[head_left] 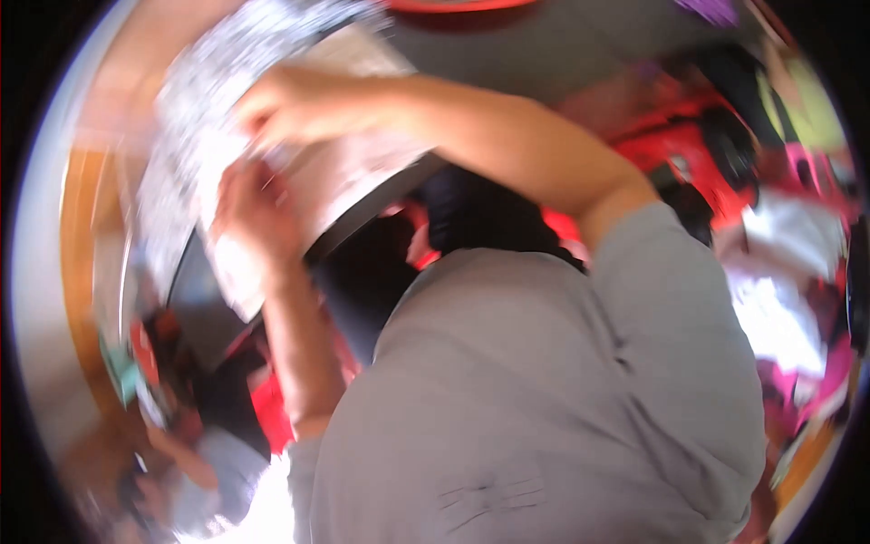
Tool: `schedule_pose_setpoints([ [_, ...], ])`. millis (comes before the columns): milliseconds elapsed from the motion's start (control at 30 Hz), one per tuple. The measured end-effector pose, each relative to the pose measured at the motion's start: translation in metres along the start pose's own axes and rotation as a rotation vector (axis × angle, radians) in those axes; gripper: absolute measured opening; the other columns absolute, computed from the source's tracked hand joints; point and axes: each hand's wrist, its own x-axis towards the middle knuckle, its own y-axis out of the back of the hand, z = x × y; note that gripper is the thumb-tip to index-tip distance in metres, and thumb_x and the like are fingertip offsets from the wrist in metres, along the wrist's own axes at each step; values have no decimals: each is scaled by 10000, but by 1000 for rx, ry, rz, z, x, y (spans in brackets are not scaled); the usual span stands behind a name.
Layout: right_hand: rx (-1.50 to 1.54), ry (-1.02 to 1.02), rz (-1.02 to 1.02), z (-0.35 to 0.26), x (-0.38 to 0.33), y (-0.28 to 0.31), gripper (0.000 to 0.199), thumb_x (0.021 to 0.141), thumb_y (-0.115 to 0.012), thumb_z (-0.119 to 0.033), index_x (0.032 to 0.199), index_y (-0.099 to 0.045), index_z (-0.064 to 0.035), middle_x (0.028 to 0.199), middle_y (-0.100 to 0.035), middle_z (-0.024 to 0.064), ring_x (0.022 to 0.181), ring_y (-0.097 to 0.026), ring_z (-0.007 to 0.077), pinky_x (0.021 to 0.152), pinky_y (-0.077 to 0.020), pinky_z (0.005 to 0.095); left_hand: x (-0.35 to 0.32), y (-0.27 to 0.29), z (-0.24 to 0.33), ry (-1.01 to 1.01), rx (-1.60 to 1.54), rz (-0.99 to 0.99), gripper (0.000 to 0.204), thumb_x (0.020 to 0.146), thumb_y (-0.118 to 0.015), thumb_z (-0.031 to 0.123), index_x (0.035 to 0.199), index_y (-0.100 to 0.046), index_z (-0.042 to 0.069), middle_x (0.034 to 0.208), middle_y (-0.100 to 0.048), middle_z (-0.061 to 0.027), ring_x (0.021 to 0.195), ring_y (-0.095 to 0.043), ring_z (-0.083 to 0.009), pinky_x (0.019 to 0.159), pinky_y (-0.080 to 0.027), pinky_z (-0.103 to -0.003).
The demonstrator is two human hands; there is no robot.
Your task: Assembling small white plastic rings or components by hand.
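My right hand [304,104] reaches across to the upper left with its fingers curled down in a pinch. Just below it, my left hand [254,213] has its fingers bent up toward the right hand's fingertips. Motion blurs both, and whatever small thing they hold between them cannot be made out. Under the hands lies a pale pinkish sheet of material [362,168], perhaps cloth. A shiny silvery-white crumpled material [195,104] spreads beside and beyond it, its kind unclear from the blur.
A dark table edge [372,213] runs below the pale sheet, in front of my body. The rim of a red round object [462,4] shows at the top. Red and black items [689,154] and white bundles [788,236] are at right. Another person [195,471] is at lower left.
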Motion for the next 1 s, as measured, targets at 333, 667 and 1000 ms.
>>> schedule_pose_setpoints([
  [333,242,-150,-20,-12,-7,3,80,870,-627,-29,795,-608,-8,697,-558,-3,652,-527,82,571,-414,240,-34,24,49,23,-108,91,103,871,-687,77,866,-670,-25,692,-642,-45,553,-539,-75,481,-399,-206],
  [667,35,-393,-161,-9,-9,3,60,891,-629,-58,928,-647,-14,749,-598,-5,662,-565,67,606,-461,219,-47,87,22,70,-114,180,74,840,-705,43,885,-685,-13,733,-647,-22,611,-550,-60,519,-400,-187],
  [1000,-57,-304,-111,-39,5,6,77,892,-647,-100,943,-675,-50,775,-623,-28,679,-559,43,609,-405,200,-68,93,28,-214,308,68,56,831,-685,3,879,-664,-16,791,-607,-17,715,-561,-85,671,-464,-234],
])
